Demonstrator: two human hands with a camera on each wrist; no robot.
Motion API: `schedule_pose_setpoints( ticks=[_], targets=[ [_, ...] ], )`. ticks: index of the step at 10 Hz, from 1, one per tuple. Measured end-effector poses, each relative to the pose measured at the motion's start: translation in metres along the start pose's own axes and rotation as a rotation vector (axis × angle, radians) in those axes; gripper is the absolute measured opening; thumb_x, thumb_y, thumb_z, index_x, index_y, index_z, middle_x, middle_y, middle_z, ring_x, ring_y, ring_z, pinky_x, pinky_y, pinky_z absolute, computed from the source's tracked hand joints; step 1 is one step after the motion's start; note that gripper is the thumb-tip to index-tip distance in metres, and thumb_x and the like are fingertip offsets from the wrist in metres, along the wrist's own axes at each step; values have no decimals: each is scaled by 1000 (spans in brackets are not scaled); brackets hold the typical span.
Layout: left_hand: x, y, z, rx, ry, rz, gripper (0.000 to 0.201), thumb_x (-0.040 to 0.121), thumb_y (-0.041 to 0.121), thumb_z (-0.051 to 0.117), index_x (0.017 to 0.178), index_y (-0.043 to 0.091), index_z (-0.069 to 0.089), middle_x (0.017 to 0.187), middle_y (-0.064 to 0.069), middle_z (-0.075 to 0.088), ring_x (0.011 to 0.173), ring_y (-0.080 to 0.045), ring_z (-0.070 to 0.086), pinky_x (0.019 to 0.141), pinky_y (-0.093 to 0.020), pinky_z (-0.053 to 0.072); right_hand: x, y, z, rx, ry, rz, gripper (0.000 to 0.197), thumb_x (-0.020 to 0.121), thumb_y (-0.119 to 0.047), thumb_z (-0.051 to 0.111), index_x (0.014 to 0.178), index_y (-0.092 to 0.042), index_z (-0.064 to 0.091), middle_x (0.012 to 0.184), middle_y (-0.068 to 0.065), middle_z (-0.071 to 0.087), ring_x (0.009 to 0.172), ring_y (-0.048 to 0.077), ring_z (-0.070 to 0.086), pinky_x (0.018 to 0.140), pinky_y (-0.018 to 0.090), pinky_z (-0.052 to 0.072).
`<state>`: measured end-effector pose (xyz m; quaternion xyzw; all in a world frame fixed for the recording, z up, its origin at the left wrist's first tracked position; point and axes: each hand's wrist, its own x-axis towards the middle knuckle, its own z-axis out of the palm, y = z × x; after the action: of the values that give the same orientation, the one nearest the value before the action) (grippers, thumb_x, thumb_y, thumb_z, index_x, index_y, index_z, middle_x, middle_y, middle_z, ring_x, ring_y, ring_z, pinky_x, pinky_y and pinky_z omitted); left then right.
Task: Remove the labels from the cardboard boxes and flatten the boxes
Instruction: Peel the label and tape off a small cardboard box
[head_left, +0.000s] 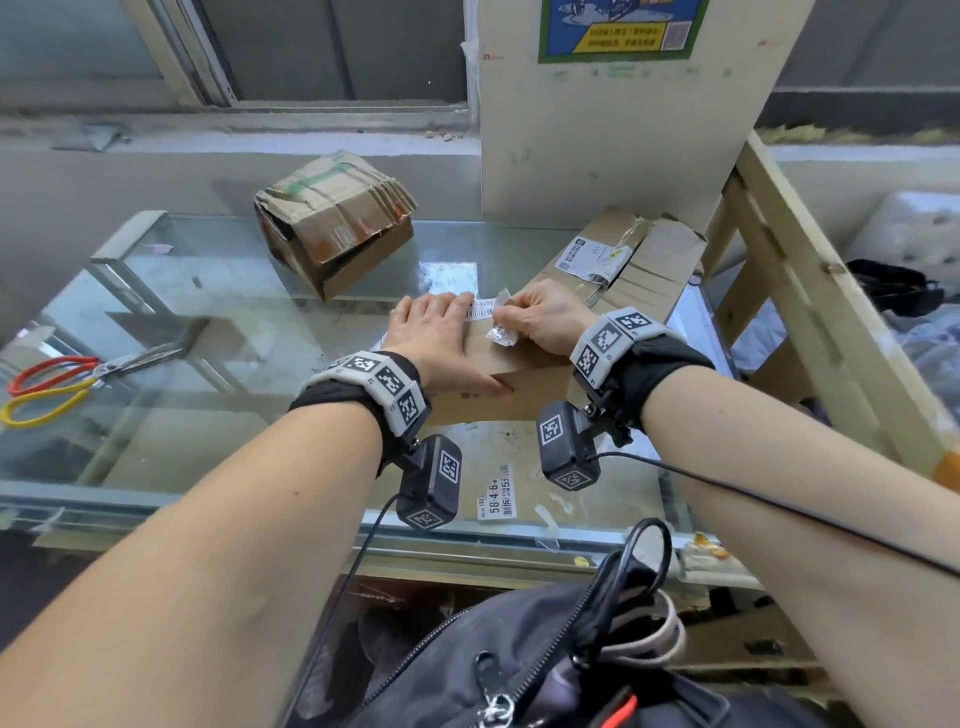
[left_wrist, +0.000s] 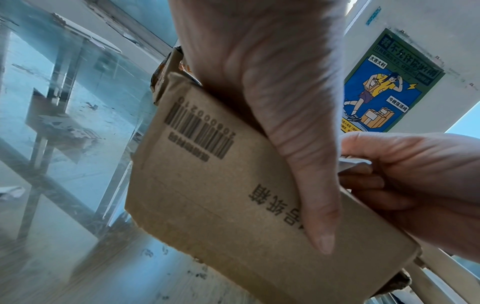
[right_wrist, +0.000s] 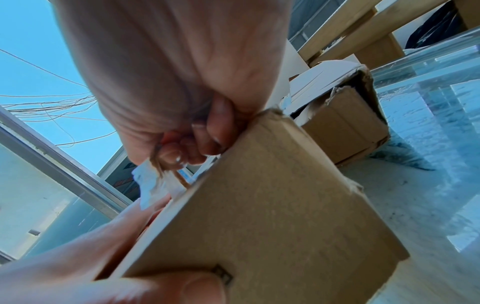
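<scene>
A small brown cardboard box (head_left: 519, 387) stands on the glass table (head_left: 208, 415). My left hand (head_left: 436, 332) lies flat on its top with straight fingers, and the thumb (left_wrist: 311, 195) runs down the printed front face. A white barcode label (head_left: 480, 310) sticks to the box's far top edge. My right hand (head_left: 540, 317) pinches a torn strip of that label (head_left: 501, 300), lifted off the cardboard. In the right wrist view the curled fingers (right_wrist: 187, 148) hold the white scrap (right_wrist: 149, 185) above the box (right_wrist: 272, 216). A crumpled label piece (head_left: 501, 335) sits under the right palm.
A crushed box (head_left: 332, 228) lies at the back left. A long box with a shipping label (head_left: 623, 265) lies behind the right hand. Red and yellow scissors (head_left: 62, 384) are at the left, a loose label (head_left: 496, 493) near the front edge, a wooden frame (head_left: 810, 291) to the right.
</scene>
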<state>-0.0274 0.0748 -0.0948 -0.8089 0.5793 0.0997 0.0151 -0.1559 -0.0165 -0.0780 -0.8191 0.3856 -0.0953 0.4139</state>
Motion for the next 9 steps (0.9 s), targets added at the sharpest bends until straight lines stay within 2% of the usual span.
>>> schedule_pose_setpoints(
  ticks=[1, 3, 6, 7, 8, 9],
  targets=[
    [0, 0, 1, 1, 5, 3, 125, 57, 80, 66, 153, 22, 12, 155, -1, 23, 145, -21, 14, 120, -43, 0, 0, 0, 0, 42, 1, 14, 32, 93, -24, 57, 63, -17, 61, 61, -3, 56, 52, 8, 46, 50, 19, 36],
    [0, -2, 3, -7, 15, 4, 125, 56, 81, 66, 153, 22, 13, 155, -1, 24, 145, -21, 15, 120, -43, 1, -2, 1, 0, 108, 13, 19, 32, 93, -21, 58, 61, -18, 59, 57, -3, 52, 48, 6, 43, 41, 12, 32],
    [0, -1, 3, 1, 21, 2, 124, 57, 81, 65, 153, 22, 12, 156, -2, 22, 145, -21, 14, 121, -43, 1, 1, 2, -1, 191, 7, 59, 21, 92, -22, 60, 75, -11, 66, 63, -1, 55, 54, 9, 45, 50, 18, 36],
    [0, -1, 3, 3, 18, 2, 124, 58, 80, 65, 153, 22, 12, 156, -2, 22, 146, -21, 14, 121, -44, 0, 1, 2, -2, 219, 2, 70, 19, 92, -22, 60, 90, -5, 69, 66, 1, 56, 56, 10, 46, 52, 18, 37],
    [-1, -1, 2, 2, 17, -1, 124, 57, 81, 65, 153, 22, 12, 156, -2, 22, 145, -21, 14, 121, -44, 1, 2, 3, -2, 245, -1, 79, 22, 92, -20, 60, 93, 0, 70, 67, 2, 56, 56, 10, 47, 52, 19, 38],
    [-2, 0, 2, 4, 16, -3, 123, 58, 80, 66, 152, 22, 12, 156, -2, 22, 145, -21, 14, 121, -43, 0, 3, 3, -3, 263, -19, 77, 19, 92, -19, 60, 77, -7, 66, 66, 3, 55, 56, 11, 46, 52, 19, 37]
  ],
)
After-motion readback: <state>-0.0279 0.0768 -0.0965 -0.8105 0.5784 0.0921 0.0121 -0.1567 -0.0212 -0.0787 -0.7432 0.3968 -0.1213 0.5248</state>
